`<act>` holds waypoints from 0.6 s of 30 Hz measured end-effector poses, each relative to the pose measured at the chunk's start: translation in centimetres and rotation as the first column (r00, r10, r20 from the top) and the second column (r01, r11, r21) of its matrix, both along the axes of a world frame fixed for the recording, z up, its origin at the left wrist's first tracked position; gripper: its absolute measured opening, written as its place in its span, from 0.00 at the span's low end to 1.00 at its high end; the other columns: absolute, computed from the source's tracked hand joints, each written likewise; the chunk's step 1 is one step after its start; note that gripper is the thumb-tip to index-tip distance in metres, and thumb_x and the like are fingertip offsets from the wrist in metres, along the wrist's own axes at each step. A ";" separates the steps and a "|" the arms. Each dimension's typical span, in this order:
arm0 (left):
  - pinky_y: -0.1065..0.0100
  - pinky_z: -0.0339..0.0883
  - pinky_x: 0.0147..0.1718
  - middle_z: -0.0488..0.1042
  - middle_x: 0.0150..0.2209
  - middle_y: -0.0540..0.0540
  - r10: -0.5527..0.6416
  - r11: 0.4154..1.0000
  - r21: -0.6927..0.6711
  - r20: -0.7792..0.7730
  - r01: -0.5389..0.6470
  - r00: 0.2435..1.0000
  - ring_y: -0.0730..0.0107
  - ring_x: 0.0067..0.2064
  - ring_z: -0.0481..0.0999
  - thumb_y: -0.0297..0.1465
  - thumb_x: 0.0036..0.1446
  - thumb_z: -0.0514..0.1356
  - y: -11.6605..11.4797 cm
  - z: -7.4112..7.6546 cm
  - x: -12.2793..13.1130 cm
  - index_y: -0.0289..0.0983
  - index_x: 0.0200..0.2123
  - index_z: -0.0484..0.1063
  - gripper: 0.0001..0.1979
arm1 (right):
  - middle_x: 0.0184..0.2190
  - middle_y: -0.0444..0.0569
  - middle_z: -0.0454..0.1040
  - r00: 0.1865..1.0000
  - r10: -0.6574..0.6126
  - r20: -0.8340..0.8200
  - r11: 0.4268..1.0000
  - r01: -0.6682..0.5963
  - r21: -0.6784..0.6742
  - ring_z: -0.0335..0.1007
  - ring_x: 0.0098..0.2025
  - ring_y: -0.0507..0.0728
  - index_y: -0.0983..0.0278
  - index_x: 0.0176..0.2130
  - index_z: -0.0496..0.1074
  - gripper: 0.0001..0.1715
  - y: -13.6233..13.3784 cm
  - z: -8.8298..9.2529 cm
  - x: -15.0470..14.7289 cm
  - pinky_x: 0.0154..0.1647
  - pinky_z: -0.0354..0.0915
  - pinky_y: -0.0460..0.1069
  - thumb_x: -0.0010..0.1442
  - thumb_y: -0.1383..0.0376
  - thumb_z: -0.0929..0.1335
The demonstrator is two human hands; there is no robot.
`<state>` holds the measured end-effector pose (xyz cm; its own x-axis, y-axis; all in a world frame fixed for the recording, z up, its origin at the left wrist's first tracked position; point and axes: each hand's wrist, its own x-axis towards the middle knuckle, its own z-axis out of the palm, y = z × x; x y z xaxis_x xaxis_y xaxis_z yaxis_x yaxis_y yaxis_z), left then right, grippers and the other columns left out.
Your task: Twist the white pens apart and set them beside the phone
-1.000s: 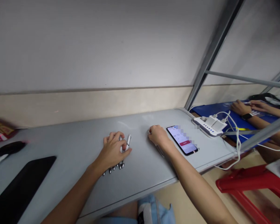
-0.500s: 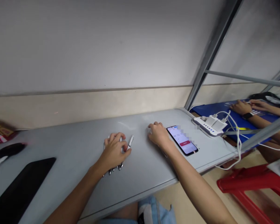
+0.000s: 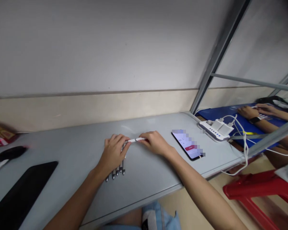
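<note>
A white pen (image 3: 135, 140) is held level between my two hands, just above the grey table (image 3: 144, 179). My left hand (image 3: 115, 150) pinches its left end, and my right hand (image 3: 155, 142) has fingers closed round the other end. Below my left palm lie several pens (image 3: 121, 167) side by side, their silver tips toward me; the hand hides their upper parts. A phone (image 3: 188, 145) with a lit screen lies to the right of my right hand.
On the right stand a white power strip (image 3: 213, 130) with cables, a metal frame post (image 3: 215, 60) and a red stool (image 3: 261, 188). A black flat object (image 3: 26, 191) and a red packet (image 3: 1, 135) lie left. Another person's hands (image 3: 248, 112) are at a blue table (image 3: 218, 111).
My left hand has lifted a pen and turned it level. My right hand has come left from beside the phone and closed on the pen's other end.
</note>
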<state>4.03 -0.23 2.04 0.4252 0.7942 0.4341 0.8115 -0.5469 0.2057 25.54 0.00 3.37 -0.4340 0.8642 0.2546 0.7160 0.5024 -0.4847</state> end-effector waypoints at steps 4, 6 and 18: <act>0.61 0.55 0.42 0.73 0.38 0.46 -0.041 0.999 -0.012 -0.007 0.041 0.999 0.62 0.43 0.68 0.35 0.66 0.46 0.3 0.0 -0.3 0.40 0.42 0.68 0.13 | 0.27 0.45 0.71 0.964 0.032 -0.263 0.986 -0.074 -0.151 0.61 0.29 0.51 0.65 0.37 0.75 0.20 0.4 -0.1 0.3 0.31 0.53 0.46 0.64 0.53 0.62; 0.61 0.55 0.40 0.73 0.38 0.46 -0.045 0.999 -0.006 -0.008 0.045 0.999 0.62 0.42 0.67 0.34 0.67 0.45 0.3 -0.1 -0.3 0.39 0.42 0.68 0.13 | 0.23 0.43 0.66 0.931 -0.004 -0.365 0.964 -0.093 -0.248 0.57 0.26 0.50 0.66 0.32 0.74 0.22 0.7 -0.2 0.5 0.28 0.51 0.45 0.63 0.52 0.62; 0.62 0.54 0.37 0.72 0.34 0.46 -0.042 0.991 0.124 -0.103 0.055 0.994 0.62 0.38 0.65 0.31 0.67 0.44 0.6 -0.1 -0.6 0.38 0.36 0.66 0.12 | 0.15 0.39 0.57 0.773 -0.255 -0.581 0.689 -0.276 -0.670 0.48 0.17 0.46 0.68 0.26 0.71 0.27 1.6 -0.8 1.0 0.19 0.44 0.45 0.56 0.46 0.66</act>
